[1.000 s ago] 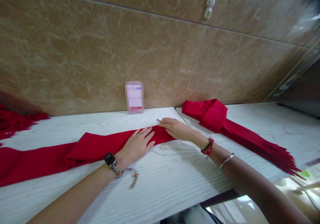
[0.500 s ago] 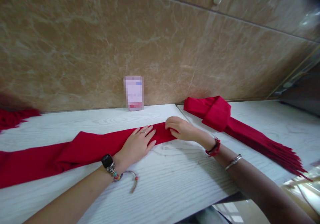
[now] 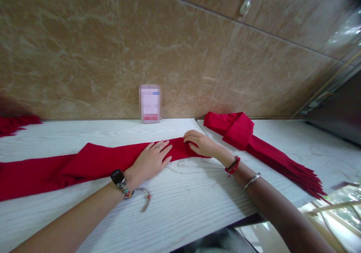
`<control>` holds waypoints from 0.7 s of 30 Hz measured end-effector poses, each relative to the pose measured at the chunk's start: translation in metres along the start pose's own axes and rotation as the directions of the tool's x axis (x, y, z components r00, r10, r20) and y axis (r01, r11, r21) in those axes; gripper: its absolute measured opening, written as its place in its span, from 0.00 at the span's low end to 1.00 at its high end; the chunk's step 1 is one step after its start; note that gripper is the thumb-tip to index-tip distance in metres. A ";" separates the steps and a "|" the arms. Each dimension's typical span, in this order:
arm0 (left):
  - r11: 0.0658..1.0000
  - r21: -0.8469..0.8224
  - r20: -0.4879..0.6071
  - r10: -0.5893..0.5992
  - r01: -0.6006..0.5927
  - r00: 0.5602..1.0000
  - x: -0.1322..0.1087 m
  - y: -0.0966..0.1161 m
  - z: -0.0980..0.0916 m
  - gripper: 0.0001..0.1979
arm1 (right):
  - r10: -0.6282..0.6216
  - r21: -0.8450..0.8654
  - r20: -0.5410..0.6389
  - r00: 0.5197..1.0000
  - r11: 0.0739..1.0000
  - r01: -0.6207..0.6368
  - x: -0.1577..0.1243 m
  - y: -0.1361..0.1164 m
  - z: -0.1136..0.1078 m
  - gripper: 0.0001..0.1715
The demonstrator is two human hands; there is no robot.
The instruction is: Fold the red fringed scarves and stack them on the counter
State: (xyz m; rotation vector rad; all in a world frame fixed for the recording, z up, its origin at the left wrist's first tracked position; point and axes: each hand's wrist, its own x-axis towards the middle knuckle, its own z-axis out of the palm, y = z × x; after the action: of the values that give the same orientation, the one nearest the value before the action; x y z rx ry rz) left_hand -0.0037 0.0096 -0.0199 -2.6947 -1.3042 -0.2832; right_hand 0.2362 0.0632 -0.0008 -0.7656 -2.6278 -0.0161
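Note:
A long red scarf (image 3: pixel 107 160) lies folded lengthwise across the table, with a raised, wrinkled section on its left part. My left hand (image 3: pixel 149 160) rests palm down on it, fingers spread, wearing a ring and a watch at the wrist. Close to the scarf's right end is my right hand (image 3: pixel 200 144), its fingers curled round and gripping the cloth near the upper edge; the fingertips are partly hidden. A corner of the fabric pokes out below that hand. To the right sits a second red scarf (image 3: pixel 239 130), folded over itself, with a fringed end.
A pinkish blurred phone-like rectangle (image 3: pixel 150 104) leans on the brown marbled wall (image 3: pixel 180 49). Red fringe (image 3: pixel 18 125) lies at the far left. The white wood-grain table (image 3: pixel 169 208) has a seam near the second scarf. A dark box-like object (image 3: pixel 338 106) stands far right.
The view has shifted slightly. My left hand stays flat on the scarf. At my right hand, more of the scarf's end now shows, reaching further right beneath the wrist.

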 end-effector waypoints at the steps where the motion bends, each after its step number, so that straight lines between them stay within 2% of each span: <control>1: 1.000 0.002 0.006 -0.002 0.002 1.000 0.000 0.000 0.000 0.22 | 0.010 -0.002 0.049 0.999 1.000 -0.010 0.002 0.000 0.004 0.16; 4: 1.000 0.002 0.013 -0.008 0.008 1.000 0.000 0.000 0.000 0.22 | 0.105 -0.097 0.190 0.976 0.991 -0.087 -0.003 0.013 0.005 0.17; 7: 1.000 -0.006 0.003 -0.005 0.005 1.000 0.000 -0.001 0.002 0.21 | 0.258 -0.243 0.221 0.940 0.948 -0.203 -0.019 0.031 -0.008 0.16; 9: 1.000 -0.013 -0.006 -0.004 0.004 1.000 0.001 -0.002 0.003 0.21 | 0.312 -0.282 0.129 0.941 0.922 -0.267 -0.024 0.034 -0.016 0.16; 10: 1.000 -0.017 -0.011 -0.004 0.003 1.000 0.001 -0.002 0.004 0.21 | 0.300 -0.266 0.051 0.953 0.923 -0.276 -0.024 0.032 -0.017 0.17; 12: 1.000 -0.019 -0.019 -0.006 0.005 1.000 0.001 -0.001 0.004 0.21 | 0.211 -0.187 -0.086 0.974 0.957 -0.223 -0.016 0.023 -0.013 0.18; 13: 1.000 -0.019 -0.021 -0.006 0.005 1.000 0.001 -0.001 0.004 0.21 | 0.153 -0.142 -0.103 0.983 0.976 -0.167 -0.011 0.017 -0.009 0.19; 14: 1.000 -0.019 -0.022 -0.005 0.005 1.000 0.001 -0.001 0.003 0.21 | 0.103 -0.105 -0.077 0.992 0.988 -0.110 -0.005 0.011 -0.004 0.20; 16: 1.000 -0.020 -0.020 -0.006 0.006 1.000 0.001 0.000 0.003 0.21 | 0.071 -0.083 0.061 0.996 0.994 -0.066 0.003 0.004 0.004 0.20; 18: 1.000 -0.021 -0.016 -0.007 0.007 1.000 0.001 -0.001 0.003 0.21 | 0.140 -0.154 0.199 0.970 0.982 -0.111 0.003 0.006 0.005 0.18; 21: 1.000 -0.025 -0.014 -0.007 0.007 1.000 0.001 -0.001 0.003 0.21 | 0.314 -0.336 0.259 0.913 0.916 -0.220 -0.011 0.021 -0.005 0.16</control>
State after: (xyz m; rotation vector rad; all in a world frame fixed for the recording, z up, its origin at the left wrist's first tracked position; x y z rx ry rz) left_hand -0.0038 0.0113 -0.0225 -2.7044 -1.3148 -0.3216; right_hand 0.2570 0.0747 -0.0024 -1.3321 -2.8192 -0.2428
